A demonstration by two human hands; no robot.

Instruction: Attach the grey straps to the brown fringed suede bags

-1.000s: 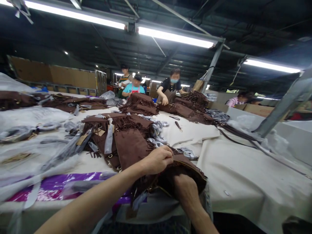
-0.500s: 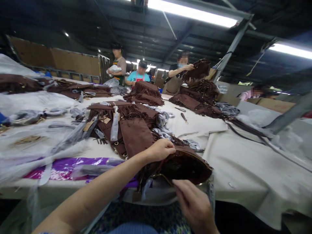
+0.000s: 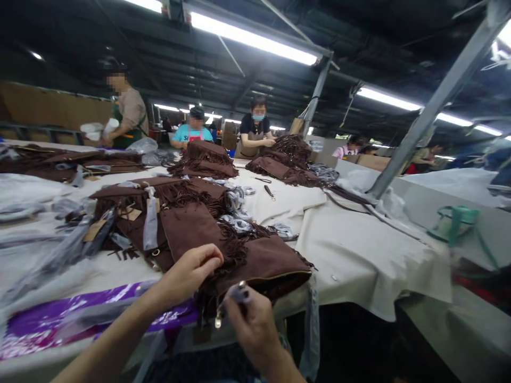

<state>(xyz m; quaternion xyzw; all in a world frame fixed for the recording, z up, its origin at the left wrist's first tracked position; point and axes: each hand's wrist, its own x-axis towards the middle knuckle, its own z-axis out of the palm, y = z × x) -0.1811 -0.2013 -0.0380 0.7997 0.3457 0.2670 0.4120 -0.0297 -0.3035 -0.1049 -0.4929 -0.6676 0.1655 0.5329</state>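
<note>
A dark brown fringed bag [image 3: 275, 258] lies at the table's near edge, its gold zipper mouth partly open toward me. My right hand [image 3: 255, 324] is closed round a greyish, plastic-wrapped strap [image 3: 238, 293] in front of that mouth. Metal clasps show at the strap, one hanging by my fingers. Over the bag's left side, beside its fringe, my left hand [image 3: 199, 268] has its fingers curled together; what they hold, if anything, is hidden. More brown fringed bags [image 3: 191, 226] are stacked just beyond it, with paper tags and plastic-wrapped tassels.
Purple plastic packaging [image 3: 99, 308] lies along the near left edge. Wrapped coiled straps [image 3: 235, 205] sit behind the stack. Further bag piles [image 3: 207, 159] stand across the white-covered table [image 3: 343, 244]. Several co-workers are on the far side. A metal post [image 3: 423, 111] slants up at right.
The bag's mouth, held wide before, has dropped nearly flat. My left hand has left its rim, and my right hand now holds the wrapped strap. The view has swung right.
</note>
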